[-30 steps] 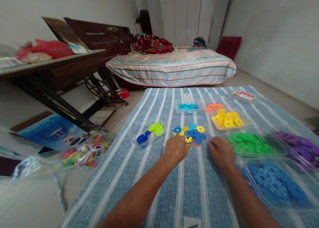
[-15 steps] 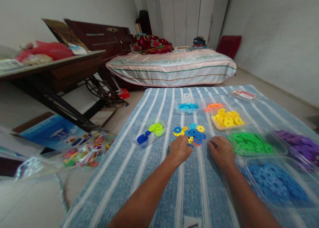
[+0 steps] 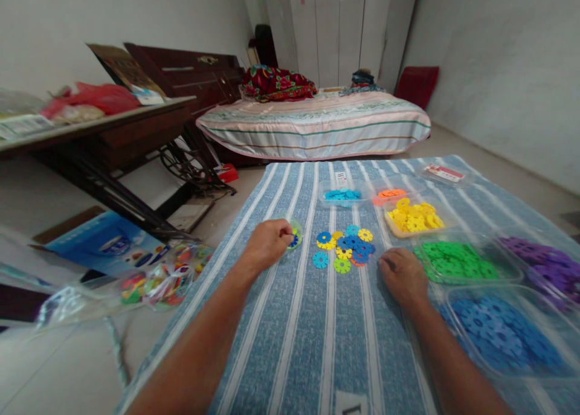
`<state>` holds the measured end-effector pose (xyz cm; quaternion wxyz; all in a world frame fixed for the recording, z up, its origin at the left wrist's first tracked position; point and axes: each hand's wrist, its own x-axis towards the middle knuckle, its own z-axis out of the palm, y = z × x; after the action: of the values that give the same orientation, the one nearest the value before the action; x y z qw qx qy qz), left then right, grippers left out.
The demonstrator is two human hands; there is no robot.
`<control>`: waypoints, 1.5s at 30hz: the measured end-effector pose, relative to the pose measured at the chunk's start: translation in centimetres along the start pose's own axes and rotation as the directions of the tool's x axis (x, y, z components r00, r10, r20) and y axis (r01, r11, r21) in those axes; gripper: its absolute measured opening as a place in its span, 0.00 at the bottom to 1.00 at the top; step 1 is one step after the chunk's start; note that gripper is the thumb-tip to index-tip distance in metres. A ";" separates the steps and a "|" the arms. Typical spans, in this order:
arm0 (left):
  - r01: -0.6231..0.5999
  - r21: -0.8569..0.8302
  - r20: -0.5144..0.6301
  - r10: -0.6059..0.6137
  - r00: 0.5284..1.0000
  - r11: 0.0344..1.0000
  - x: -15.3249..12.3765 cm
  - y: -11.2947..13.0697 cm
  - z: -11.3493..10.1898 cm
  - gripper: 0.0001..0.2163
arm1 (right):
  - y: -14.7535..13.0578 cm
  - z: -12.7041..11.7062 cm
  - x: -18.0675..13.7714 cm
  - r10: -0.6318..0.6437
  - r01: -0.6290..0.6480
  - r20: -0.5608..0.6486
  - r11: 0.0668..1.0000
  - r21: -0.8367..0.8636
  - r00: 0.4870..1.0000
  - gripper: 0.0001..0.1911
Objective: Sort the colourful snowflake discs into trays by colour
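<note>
A loose pile of flat, flower-shaped plastic discs [image 3: 348,246] in blue, yellow, green and orange lies on a blue striped cloth [image 3: 294,330]. My left hand [image 3: 267,244] is closed over a small clear tray [image 3: 296,228] to the left of the pile, and a blue disc shows at its fingertips. The hand hides most of that tray. My right hand [image 3: 401,275] rests knuckles up on the cloth just right of the pile, fingers curled under. What they cover is hidden.
Clear trays hold sorted discs: light blue [image 3: 342,194], orange [image 3: 390,193], yellow [image 3: 414,217], green [image 3: 453,259], purple [image 3: 544,261] and blue [image 3: 498,336]. A bag of mixed discs [image 3: 158,279] lies on the floor at left, by a wooden table [image 3: 113,125]. A bed [image 3: 317,122] stands behind.
My left hand has moved left from the pile to the small tray, carrying a blue disc. Two discs it covered now show. The right hand has stayed put.
</note>
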<state>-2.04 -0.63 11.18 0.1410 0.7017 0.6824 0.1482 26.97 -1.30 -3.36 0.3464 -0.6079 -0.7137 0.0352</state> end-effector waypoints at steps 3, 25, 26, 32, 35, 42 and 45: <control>0.033 0.202 0.060 -0.046 0.997 0.979 0.5 -2.7 -2.7 0.05 | 0.1 0.1 0.0 -0.005 0.005 0.004 1.000 -0.001 1.000 0.11; -0.219 0.353 0.242 0.138 0.960 0.909 -0.7 1.8 3.0 0.10 | 0.3 0.2 -0.1 -0.002 0.002 0.017 1.000 0.000 1.000 0.11; -0.213 0.376 0.253 0.121 0.960 0.902 -0.8 2.4 3.8 0.11 | 0.3 0.2 -0.1 -0.003 0.003 0.020 1.000 0.000 1.000 0.11; -0.149 0.431 0.298 0.016 0.954 0.890 -0.8 3.9 6.8 0.13 | 0.2 0.0 -0.1 -0.004 0.004 0.023 1.000 -0.001 1.000 0.11; -0.121 0.392 0.259 0.016 0.966 0.912 -0.4 3.6 7.3 0.13 | 0.2 0.0 0.0 -0.008 0.008 0.019 1.000 0.003 1.000 0.11; -0.051 0.290 0.193 -0.007 0.981 0.956 -0.3 2.9 7.6 0.12 | 0.3 0.1 0.0 -0.015 0.015 0.016 1.000 -0.007 1.000 0.11; -0.046 0.201 0.182 0.009 0.983 0.979 -0.3 2.4 7.7 0.11 | 0.2 0.2 -0.1 -0.018 0.018 0.008 1.000 -0.011 1.000 0.12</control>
<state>3.21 -0.96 5.06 0.1274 0.7323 0.6688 0.0155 27.08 -1.23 -3.62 0.3406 -0.6029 -0.7208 0.0307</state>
